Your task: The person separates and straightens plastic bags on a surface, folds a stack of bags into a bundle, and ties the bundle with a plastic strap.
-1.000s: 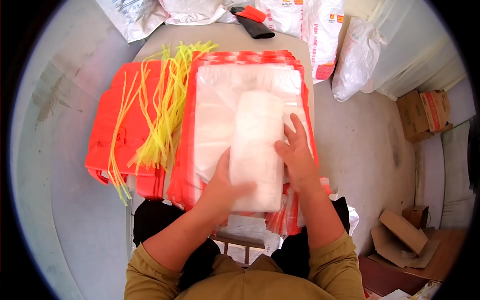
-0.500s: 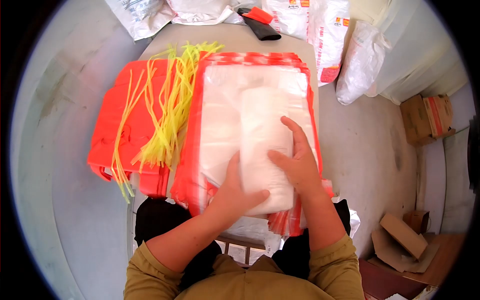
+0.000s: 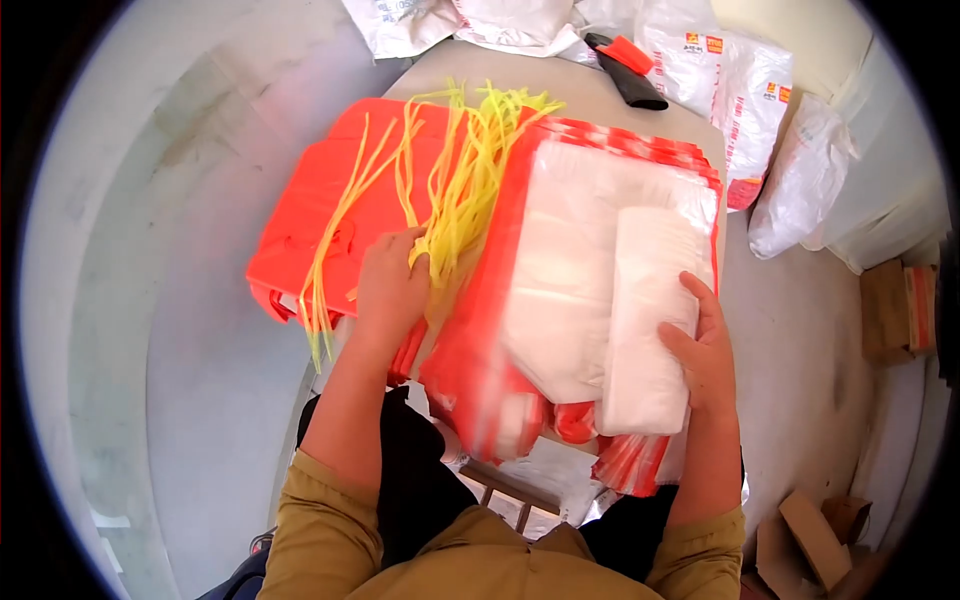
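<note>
A white folded bundle (image 3: 650, 320) lies upright along the right part of a stack of clear plastic bags with red edges (image 3: 570, 240). My right hand (image 3: 705, 345) rests on the bundle's right side, thumb and forefinger apart. My left hand (image 3: 395, 275) is at the lower part of the yellow ties (image 3: 465, 170), its fingers bent against them. Whether it grips any of them cannot be made out. Beneath the ties and my left hand lies a pile of red bags (image 3: 365, 160).
White printed sacks (image 3: 675, 60) stand behind the table (image 3: 480, 70), with a black and red item (image 3: 632, 80) near its back edge. Another white bag (image 3: 803, 180) leans at the right. Cardboard boxes (image 3: 885, 310) and opened cardboard (image 3: 810, 540) lie farther right.
My left hand has left the white bundle and moved left to the yellow ties. My right hand stays on the bundle. The view has turned, shifting the table's things to the right.
</note>
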### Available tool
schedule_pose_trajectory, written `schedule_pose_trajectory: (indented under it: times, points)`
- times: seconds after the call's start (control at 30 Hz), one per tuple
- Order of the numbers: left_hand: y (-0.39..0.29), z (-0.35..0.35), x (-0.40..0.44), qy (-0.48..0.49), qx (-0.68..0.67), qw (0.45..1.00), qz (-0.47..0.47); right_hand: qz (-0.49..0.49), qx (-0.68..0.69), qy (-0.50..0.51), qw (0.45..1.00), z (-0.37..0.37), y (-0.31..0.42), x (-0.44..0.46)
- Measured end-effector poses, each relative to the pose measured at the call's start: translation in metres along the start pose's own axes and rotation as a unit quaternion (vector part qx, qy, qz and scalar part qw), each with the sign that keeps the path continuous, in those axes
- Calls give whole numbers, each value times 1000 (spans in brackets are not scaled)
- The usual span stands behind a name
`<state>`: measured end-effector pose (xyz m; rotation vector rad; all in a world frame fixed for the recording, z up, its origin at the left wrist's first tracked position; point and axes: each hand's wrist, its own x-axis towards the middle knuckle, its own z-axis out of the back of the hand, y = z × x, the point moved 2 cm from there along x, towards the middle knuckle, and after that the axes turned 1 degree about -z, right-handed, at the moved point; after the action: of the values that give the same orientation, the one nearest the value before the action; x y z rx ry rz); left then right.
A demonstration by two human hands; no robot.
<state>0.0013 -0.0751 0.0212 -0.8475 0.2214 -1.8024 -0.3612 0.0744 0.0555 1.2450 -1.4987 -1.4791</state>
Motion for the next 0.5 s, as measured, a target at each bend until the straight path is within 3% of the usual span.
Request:
schedule_pose_trajectory:
  times: [0.23,0.33,0.5]
  points:
    - [36,-20,10,61,-67,995,37,-1,18,-8,1000,2,1,3]
    - [39,-23,12,49,-59,996,41,3,22,-6,1000,4,-2,5]
    - [19,-11,17,-46,-169,979,104,-15,79,-19,997,4,3,5]
